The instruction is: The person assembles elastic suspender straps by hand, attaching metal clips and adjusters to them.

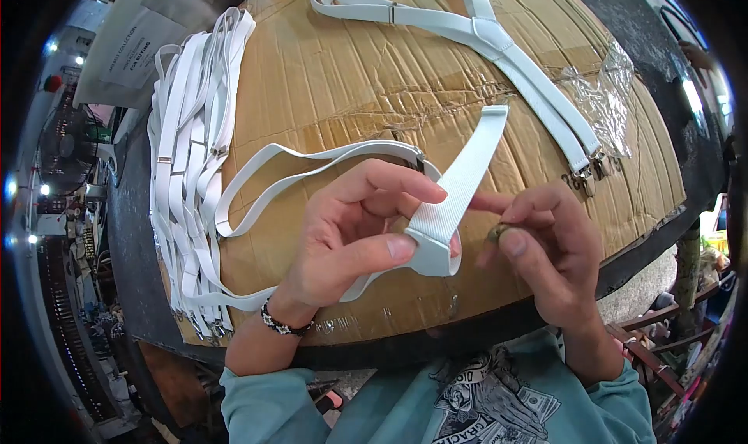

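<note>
My left hand (343, 237) is closed on a pair of white suspenders (466, 167), thumb and fingers pinching it near a folded, stitched joint. One wide strap end points up and away from the fingers, while the thinner straps loop over the cardboard to the left. Just right of the joint, my right hand (557, 249) pinches a small brownish metal piece (495, 233) between thumb and fingers. Its exact kind is too small to tell. A second pair of white suspenders (491, 37), with metal clips at its ends, lies at the upper right.
A thick bundle of white suspenders (191, 132) lies along the left side of the cardboard sheet (312, 77). Crumpled clear plastic (604, 97) rests at the right. A printed box (140, 50) stands at the back left, beyond the dark table edge (128, 210).
</note>
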`<state>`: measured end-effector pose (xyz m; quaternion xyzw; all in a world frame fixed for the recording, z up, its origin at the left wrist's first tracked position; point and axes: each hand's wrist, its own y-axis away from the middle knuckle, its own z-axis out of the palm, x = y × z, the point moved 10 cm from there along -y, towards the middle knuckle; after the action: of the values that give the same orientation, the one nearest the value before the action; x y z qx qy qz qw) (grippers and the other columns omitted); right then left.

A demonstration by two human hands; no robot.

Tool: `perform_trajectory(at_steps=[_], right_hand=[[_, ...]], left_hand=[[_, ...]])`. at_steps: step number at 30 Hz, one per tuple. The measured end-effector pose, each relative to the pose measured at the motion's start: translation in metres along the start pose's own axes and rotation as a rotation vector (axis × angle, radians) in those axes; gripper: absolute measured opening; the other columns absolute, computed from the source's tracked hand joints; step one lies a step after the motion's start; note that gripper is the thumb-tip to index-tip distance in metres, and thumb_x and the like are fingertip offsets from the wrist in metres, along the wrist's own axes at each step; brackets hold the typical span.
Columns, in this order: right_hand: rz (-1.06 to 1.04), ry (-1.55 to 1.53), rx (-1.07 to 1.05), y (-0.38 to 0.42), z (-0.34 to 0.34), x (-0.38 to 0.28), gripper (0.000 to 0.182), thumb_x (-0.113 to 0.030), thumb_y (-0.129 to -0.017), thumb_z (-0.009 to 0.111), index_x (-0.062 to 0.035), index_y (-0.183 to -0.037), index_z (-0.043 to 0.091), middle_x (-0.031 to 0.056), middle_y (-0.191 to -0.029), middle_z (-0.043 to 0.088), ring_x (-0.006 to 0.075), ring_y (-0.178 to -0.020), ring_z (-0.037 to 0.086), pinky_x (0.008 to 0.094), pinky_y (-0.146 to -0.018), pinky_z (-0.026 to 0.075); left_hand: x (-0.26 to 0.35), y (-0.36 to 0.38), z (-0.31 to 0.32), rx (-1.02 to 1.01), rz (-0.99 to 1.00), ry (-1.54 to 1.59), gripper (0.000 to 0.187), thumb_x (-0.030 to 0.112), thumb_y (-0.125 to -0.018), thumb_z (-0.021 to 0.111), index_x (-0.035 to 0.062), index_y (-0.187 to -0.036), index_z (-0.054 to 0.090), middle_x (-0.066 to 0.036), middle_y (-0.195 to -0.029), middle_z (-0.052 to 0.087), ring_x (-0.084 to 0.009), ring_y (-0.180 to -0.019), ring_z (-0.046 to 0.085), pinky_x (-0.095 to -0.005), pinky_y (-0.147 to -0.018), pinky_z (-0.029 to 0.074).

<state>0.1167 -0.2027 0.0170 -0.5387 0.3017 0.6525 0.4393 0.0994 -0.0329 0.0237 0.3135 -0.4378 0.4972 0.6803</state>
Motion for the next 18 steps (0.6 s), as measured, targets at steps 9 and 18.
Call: perform_trajectory(at_steps=[9,18], right_hand=[[0.110,-0.491,0.028,-0.019,-0.017,0.009,0.016,-0.013,-0.105,0.055,-0.0023,-0.116,0.051,0.0324,-0.147,0.050,0.0260,-0.098,0.071,0.0277,-0.055,0.055],[-0.154,-0.514,-0.144,-0.008,-0.006,-0.042,0.022,-0.015,-0.102,0.058,0.0000,-0.114,0.046,0.0423,-0.133,0.055,0.0335,-0.078,0.069,0.0356,-0.058,0.058]], left_hand=[[0.002,0.003,0.013,-0.065,0.039,-0.302,0.052,-0.004,-0.090,0.068,-0.0022,-0.139,0.051,-0.011,-0.106,0.073,-0.0177,-0.105,0.070,-0.0331,-0.095,0.051],[0.033,0.003,0.020,0.062,0.367,-1.196,0.036,-0.002,-0.087,0.072,0.0042,-0.122,0.064,-0.010,-0.103,0.072,-0.0269,-0.091,0.068,-0.0362,-0.080,0.053]])
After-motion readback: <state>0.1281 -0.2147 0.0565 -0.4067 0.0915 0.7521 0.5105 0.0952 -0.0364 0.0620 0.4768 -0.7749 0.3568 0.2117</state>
